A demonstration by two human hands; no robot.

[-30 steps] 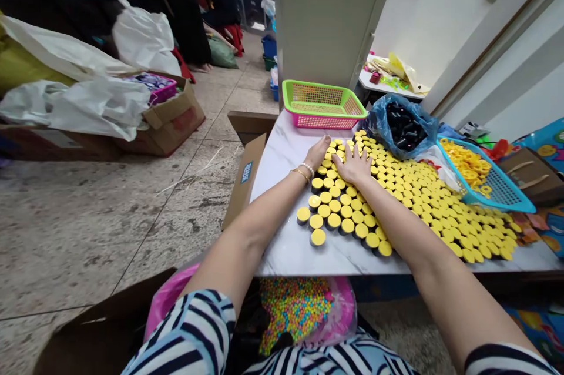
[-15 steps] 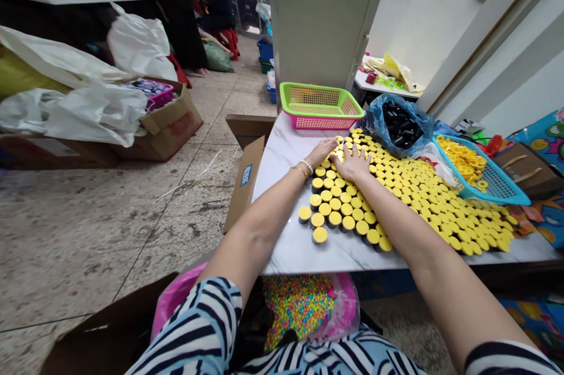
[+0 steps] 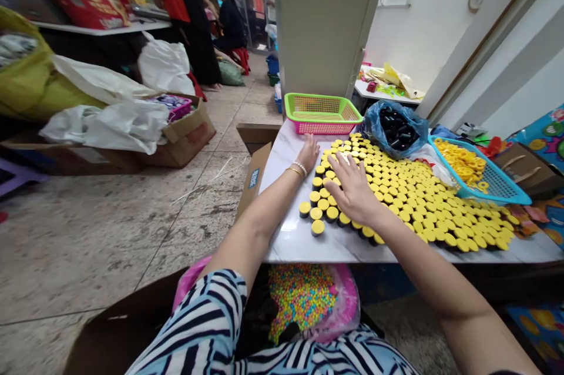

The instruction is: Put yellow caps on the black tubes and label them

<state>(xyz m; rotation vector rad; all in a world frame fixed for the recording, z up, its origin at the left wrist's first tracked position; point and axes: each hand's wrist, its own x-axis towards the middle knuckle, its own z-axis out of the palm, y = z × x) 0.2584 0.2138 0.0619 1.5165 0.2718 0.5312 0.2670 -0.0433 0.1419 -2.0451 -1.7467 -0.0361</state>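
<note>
A dense field of small black containers with yellow lids [image 3: 423, 193] covers the white marble table [image 3: 291, 240]. My right hand [image 3: 352, 187] lies flat on the lids near the field's left front part, fingers spread. At the field's far left edge my left hand [image 3: 308, 151] rests open on the table, fingers stretched out and touching the outermost containers. A gold bracelet and a pearl one circle the left wrist. Neither hand holds anything.
A green basket in a pink one [image 3: 321, 111], a blue bag of black parts [image 3: 396, 125] and a blue tray of yellow rings [image 3: 480, 172] stand behind. A pink bag of coloured beads [image 3: 304, 298] lies under the table. People stand far back left [image 3: 185, 16].
My right hand has drawn back toward me over the lids, from the far left part to the near left part. The left hand slid to the field's outer edge. The view tilted slightly.
</note>
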